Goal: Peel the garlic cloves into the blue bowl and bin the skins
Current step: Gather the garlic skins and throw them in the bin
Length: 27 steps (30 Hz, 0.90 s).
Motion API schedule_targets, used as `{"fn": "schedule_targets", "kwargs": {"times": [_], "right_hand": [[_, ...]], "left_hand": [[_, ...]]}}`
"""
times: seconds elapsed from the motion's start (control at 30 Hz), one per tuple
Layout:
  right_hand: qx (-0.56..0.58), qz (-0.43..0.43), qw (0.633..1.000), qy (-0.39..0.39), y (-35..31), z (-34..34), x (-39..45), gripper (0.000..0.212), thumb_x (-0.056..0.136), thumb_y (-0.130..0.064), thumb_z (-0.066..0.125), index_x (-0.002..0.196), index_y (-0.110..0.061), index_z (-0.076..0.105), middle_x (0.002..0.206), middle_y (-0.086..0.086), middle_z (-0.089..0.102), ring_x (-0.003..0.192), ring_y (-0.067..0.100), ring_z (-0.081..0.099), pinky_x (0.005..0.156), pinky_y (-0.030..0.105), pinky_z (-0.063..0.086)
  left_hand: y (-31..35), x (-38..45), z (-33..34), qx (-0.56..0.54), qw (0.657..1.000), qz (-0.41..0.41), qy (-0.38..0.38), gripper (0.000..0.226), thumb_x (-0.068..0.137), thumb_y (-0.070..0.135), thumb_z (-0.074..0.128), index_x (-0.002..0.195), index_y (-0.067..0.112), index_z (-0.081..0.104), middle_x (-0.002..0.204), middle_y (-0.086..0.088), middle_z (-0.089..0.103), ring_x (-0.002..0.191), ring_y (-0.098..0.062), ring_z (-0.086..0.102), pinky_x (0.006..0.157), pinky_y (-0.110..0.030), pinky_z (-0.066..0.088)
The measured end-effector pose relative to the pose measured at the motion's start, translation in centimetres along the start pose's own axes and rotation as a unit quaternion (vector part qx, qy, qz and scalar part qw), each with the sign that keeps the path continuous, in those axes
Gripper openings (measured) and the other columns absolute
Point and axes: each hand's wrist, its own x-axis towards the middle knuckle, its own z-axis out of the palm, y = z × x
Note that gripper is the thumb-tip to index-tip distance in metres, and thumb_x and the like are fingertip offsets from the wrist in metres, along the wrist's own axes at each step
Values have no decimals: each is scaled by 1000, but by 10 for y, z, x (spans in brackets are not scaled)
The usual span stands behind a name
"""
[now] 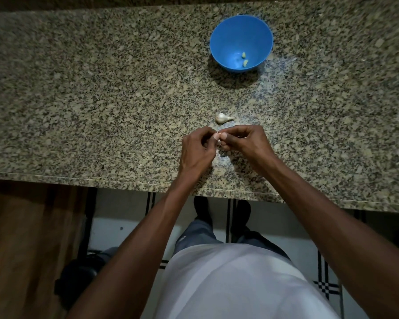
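Peeling is under way in the head view: the left hand (197, 149) and the right hand (244, 141) are meeting fingertip to fingertip just above the granite counter (101, 88), both curling round a small pale garlic clove (219, 142) that is mostly hiding between them. Both hands are pinching it, thumbs and forefingers touching. Working well here probably means steadying the clove with one hand while the other nails the papery skin loose at one end and strips it lengthwise, keeping scraps together for the bin, which is not showing. Beyond the hands, an unpeeled clove (223, 118) is lying on the counter, white, teardrop-shaped, with a dry tapering tail. Further off, the blue bowl (226, 38) is sitting, smooth, round, seemingly plastic, holding two peeled cloves (244, 59), yellowish and glossy. The stone is looking speckled, polished and hard.
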Motion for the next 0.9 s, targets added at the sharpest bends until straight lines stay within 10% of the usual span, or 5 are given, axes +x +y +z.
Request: {"fn": "schedule_targets", "kwargs": {"times": [0.53, 0.9], "right_hand": [[-5, -28, 999, 18, 4, 2, -2, 20, 93, -12, 78, 107, 2, 78, 101, 15, 79, 96, 31, 77, 83, 39, 64], [-13, -30, 999, 32, 5, 7, 0, 20, 92, -15, 80, 106, -1, 79, 96, 15, 79, 92, 31, 78, 89, 46, 64]], "left_hand": [[1, 6, -4, 12, 1000, -1, -16, 19, 102, 24, 64, 111, 12, 76, 95, 0, 77, 80, 1, 68, 63, -4, 48], [4, 5, -1, -29, 998, 10, 57, 17, 94, 20, 76, 108, 11, 76, 93, 3, 76, 83, 1, 72, 74, -20, 63]]}}
